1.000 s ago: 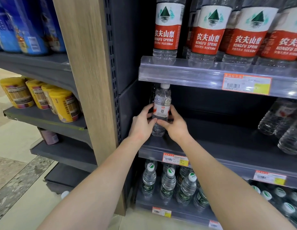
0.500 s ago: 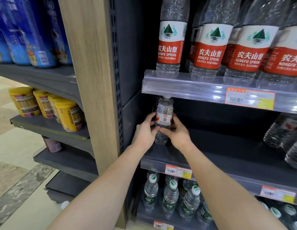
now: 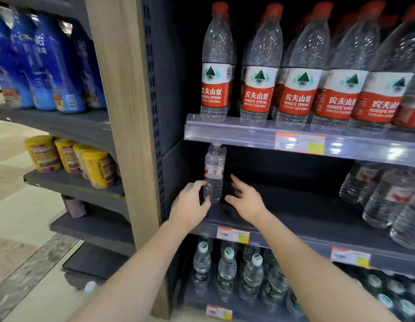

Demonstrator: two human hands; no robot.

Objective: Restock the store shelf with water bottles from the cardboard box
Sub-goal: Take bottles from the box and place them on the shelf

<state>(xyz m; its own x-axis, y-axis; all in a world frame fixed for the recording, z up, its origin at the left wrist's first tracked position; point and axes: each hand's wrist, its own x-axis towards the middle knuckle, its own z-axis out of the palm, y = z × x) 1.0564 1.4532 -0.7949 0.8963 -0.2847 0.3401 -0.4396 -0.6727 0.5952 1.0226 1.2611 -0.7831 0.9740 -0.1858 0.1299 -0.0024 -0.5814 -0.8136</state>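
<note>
**Head view: bottle is on the shelf, both hands have come off it**

Head view, the only one. The small clear plastic water bottle (image 3: 213, 175) with a white label stands upright at the far left end of the dark grey metal middle shelf (image 3: 294, 205), close against the side panel. Its long axis is vertical and its cap sits right under the clear plastic price rail (image 3: 236, 132) of the shelf above.

My left hand (image 3: 190, 205) is just left of and below the bottle, fingers spread and loose, holding nothing. The thumb is at the bottle's base; through the blur I cannot tell if it is touching or just off. My right hand (image 3: 244, 198) is on the bottle's right, fingers spread too, plainly apart from it with dark shelf showing between.

So the bottle lies between the two hands and a little beyond them, with the left hand nearer. I judge the next move is a pull-back for more stock. The cardboard box is not in view.

A cluster of larger clear bottles (image 3: 383, 194) sits well apart at the right end of the same shelf.

Versus half a second ago: both hands were wrapped round the bottle's lower half, and now both have let go. The bottle is in the same spot, upright. The view has tilted up, so the caps of the tall red-labelled bottles (image 3: 257, 66) now show.
</note>
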